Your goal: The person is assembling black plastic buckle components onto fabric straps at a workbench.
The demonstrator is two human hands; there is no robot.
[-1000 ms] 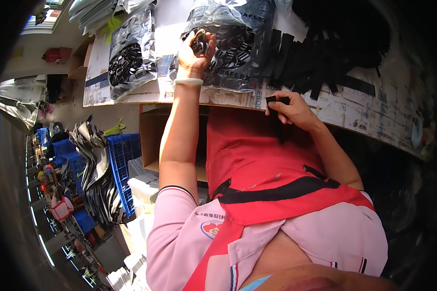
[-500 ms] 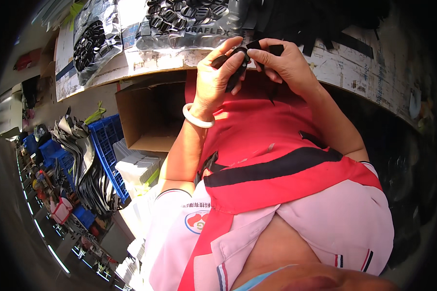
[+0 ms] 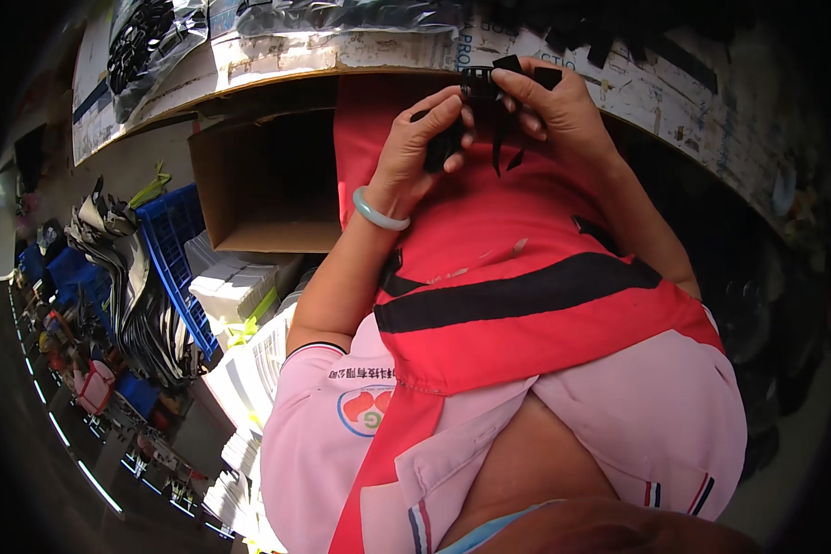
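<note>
My right hand (image 3: 556,103) pinches a strip of black webbing (image 3: 499,150), whose ends stick out above and hang below the fingers. At its fingertips a black plastic buckle (image 3: 477,83) sits on the webbing, just above my left hand. My left hand (image 3: 417,143), with a pale bangle on its wrist, is curled around dark pieces (image 3: 441,148); they look like more buckles, though the fingers hide most of them. Both hands are in front of the red apron (image 3: 489,222), close to the table's near edge.
The worktable (image 3: 360,57) carries clear bags of black buckles (image 3: 143,46) and loose black webbing (image 3: 679,57). Below its edge stands an open cardboard box (image 3: 263,235). A blue crate (image 3: 177,258), layered dark strips (image 3: 143,295) and white stacks (image 3: 235,282) are at my left.
My left hand has drawn down and away from the right hand's fingertips, leaving the buckle in plain sight on the webbing. The whole view has shifted, with less of the table showing.
</note>
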